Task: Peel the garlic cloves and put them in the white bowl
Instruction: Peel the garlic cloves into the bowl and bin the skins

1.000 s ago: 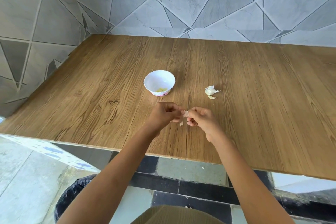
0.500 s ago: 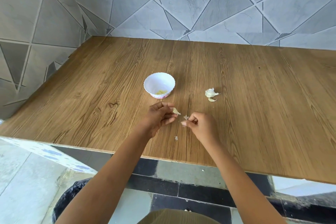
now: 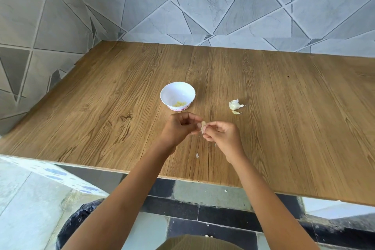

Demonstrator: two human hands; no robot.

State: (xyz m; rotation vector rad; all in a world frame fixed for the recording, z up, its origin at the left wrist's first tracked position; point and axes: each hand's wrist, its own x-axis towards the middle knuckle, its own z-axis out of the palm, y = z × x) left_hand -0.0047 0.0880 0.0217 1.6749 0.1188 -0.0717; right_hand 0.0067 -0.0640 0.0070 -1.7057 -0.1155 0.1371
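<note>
To the left of my left hand [image 3: 178, 128] the wooden tabletop [image 3: 97, 119] runs bare out to the tiled wall [image 3: 40, 26], so I have free elbow room there. Just beyond that hand stands the white bowl [image 3: 178, 90], with a few yellowish peeled cloves [image 3: 179, 104] in its bottom.

My hands are together over the table, fingertips meeting. The left curls round the garlic clove [image 3: 203, 126] and the right hand [image 3: 223, 136] pinches it from the other side; whether my right fingertips have the skin or the flesh I cannot tell. I judge I am mid-peel. To do it well I should hold the clove steady with the left, catch the papery skin at one end with a right nail and draw it off in strips, not squeezing so hard that the clove shoots out.

A scrap of skin [image 3: 196, 155] lies nearer me than my hands, close to the table's front edge [image 3: 182, 177]. I should work farther in so nothing drops over it.

Beyond my right hand lies the rest of the garlic head [image 3: 234, 104], with a loose clove [image 3: 236, 112] touching it or just beside it. Right of that the tabletop is open, and the way from my hands to the bowl is short.
</note>
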